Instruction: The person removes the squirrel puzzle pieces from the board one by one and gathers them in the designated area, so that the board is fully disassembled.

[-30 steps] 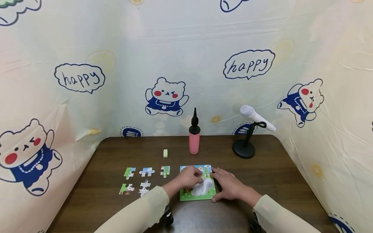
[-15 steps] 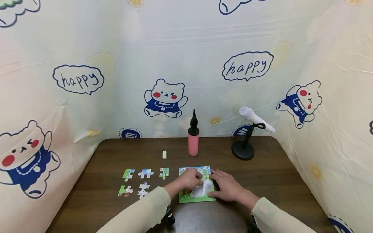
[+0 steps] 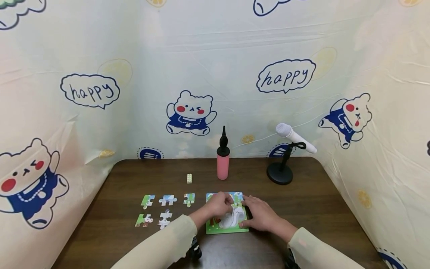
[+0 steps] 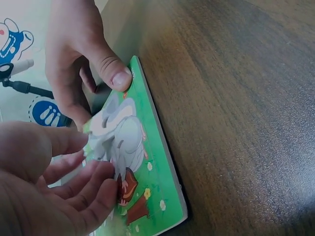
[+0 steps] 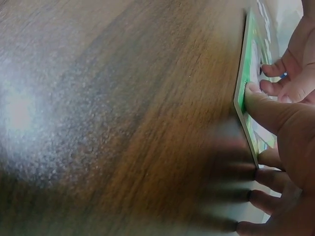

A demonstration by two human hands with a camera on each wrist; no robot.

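A jigsaw puzzle board (image 3: 215, 231) with a green border and an animal picture lies on the table. My left hand (image 3: 219, 204) is over its upper left part. In the left wrist view, the thumb and fingertips of the left hand pinch a grey-and-white puzzle piece (image 4: 101, 147), partly hidden by the fingers. My right hand (image 3: 262, 213) steadies the board's right side. Its thumb (image 5: 261, 105) presses on the green border, while its other fingers stretch along the edge and onto the table. Left of the board lie several loose puzzle pieces (image 3: 168, 200) in two rows.
A pale yellow toy brick (image 3: 189, 178) lies behind the loose pieces. Beyond the board stands a pink hand pump (image 3: 223, 166) with a black nozzle. At the back right, a white microphone (image 3: 295, 138) sits on a black stand (image 3: 280, 173). A patterned curtain surrounds the brown table (image 3: 319, 209).
The right thumb has shifted from the board's lower right corner up onto its right border. The left hand stays over the board with hardly any movement. The loose pieces have not moved.
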